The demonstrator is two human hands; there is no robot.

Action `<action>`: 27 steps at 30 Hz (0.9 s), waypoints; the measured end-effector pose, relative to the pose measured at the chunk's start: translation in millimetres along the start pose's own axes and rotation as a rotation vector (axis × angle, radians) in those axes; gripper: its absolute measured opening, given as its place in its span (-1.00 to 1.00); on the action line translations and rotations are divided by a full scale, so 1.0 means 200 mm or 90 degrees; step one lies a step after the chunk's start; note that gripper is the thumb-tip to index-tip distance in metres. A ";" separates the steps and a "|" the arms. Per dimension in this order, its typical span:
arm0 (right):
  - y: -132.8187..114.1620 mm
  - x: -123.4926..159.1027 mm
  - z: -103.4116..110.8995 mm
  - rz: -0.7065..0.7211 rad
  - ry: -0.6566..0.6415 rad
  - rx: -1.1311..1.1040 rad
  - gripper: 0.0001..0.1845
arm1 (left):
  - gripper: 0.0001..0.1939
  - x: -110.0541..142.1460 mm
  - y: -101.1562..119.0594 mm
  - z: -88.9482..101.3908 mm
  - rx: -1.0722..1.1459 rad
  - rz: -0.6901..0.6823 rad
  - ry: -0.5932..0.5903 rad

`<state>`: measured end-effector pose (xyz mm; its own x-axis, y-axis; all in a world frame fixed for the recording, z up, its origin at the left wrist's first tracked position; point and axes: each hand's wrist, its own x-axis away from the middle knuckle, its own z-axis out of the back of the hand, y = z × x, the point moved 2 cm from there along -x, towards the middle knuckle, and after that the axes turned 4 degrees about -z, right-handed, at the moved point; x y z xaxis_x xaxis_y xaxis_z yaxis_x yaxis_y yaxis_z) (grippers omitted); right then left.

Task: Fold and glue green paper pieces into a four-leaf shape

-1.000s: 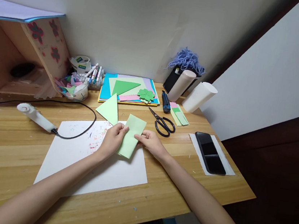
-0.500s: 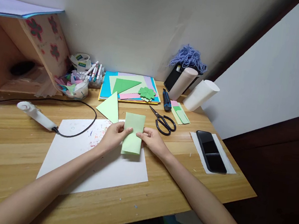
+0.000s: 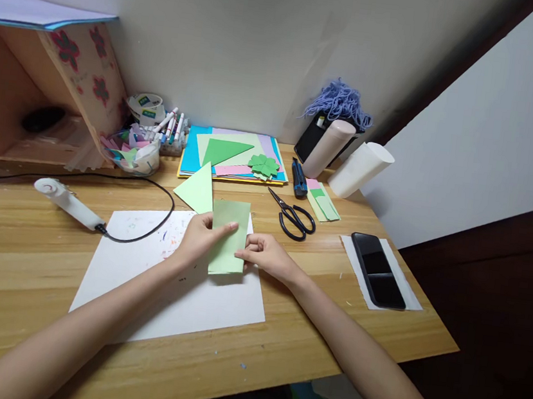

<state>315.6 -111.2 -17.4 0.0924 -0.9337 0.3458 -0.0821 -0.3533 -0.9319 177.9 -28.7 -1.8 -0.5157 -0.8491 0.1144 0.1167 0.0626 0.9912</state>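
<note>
Left hand (image 3: pixel 201 237): pinching the left edge of one folded pale green paper (image 3: pixel 227 250), thumb across its front. Right hand (image 3: pixel 268 256): at the paper's right edge, thumb tip on the front, lower than the left thumb. Paper upright, over a white sheet (image 3: pixel 214 306) with coloured marks. Beyond: one light green triangle (image 3: pixel 198 190); to the right, black-handled scissors (image 3: pixel 288 214), blades slightly parted; farther right, one black phone (image 3: pixel 378 271).

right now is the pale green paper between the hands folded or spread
Folded. The pale green paper, held in the left hand and right hand, shows a second layer's edge along its bottom.
</note>
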 end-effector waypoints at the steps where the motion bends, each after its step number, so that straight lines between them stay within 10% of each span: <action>1: 0.00 0.00 0.00 -0.001 -0.014 -0.005 -0.68 | -0.58 0.00 0.00 0.01 0.005 -0.005 0.011; 14: 0.01 0.02 0.00 -0.052 -0.149 0.012 -0.69 | -0.57 -0.03 0.04 0.07 -0.014 -0.036 0.098; 22: -0.04 -0.01 0.07 0.109 0.123 0.018 -0.72 | -0.67 -0.02 0.04 0.00 -0.130 -0.083 -0.165; 27: -0.05 0.00 0.10 0.089 0.142 0.067 -0.74 | -0.66 -0.05 0.03 0.03 -0.127 -0.054 -0.212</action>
<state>336.0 -106.1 -9.8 -0.1337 -0.9668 0.2179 0.0253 -0.2231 -0.9745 177.8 -16.8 3.0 -0.7741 -0.6280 0.0803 0.2076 -0.1320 0.9693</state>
